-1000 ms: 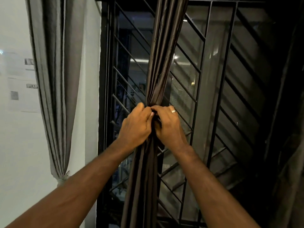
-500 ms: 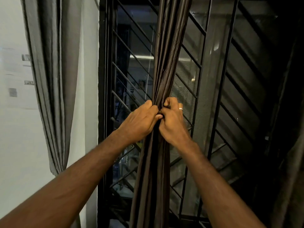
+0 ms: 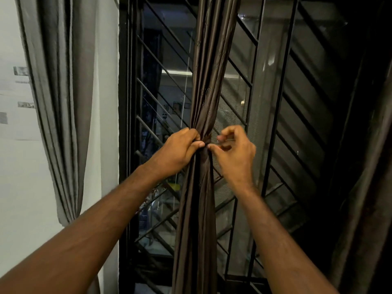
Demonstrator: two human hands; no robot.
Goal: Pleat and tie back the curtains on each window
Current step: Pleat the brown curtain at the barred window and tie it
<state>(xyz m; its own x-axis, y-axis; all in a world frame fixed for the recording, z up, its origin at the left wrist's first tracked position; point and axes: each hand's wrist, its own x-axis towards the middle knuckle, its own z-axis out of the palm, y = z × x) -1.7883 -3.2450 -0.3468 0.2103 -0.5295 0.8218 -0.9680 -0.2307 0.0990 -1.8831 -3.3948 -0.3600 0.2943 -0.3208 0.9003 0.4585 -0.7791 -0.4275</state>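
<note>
Fingers of the right hand have let go, loosely curled beside the brown curtain; the left hand still grips its gathered waist, so the knot probably holds.

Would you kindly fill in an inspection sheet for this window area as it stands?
Surface: nothing seen.
Job's things: brown curtain gathered into pleats, cinched at mid-height; whether a tie holds it, cannot tell.
Clutter: nothing seen.
Grippers: left hand grips the cinched point; right hand beside it, fingers curled, thumb tip at the fabric.
Cables: nothing seen.
Surroundings: black window grille; grey curtain gathered at left; white wall.
</note>
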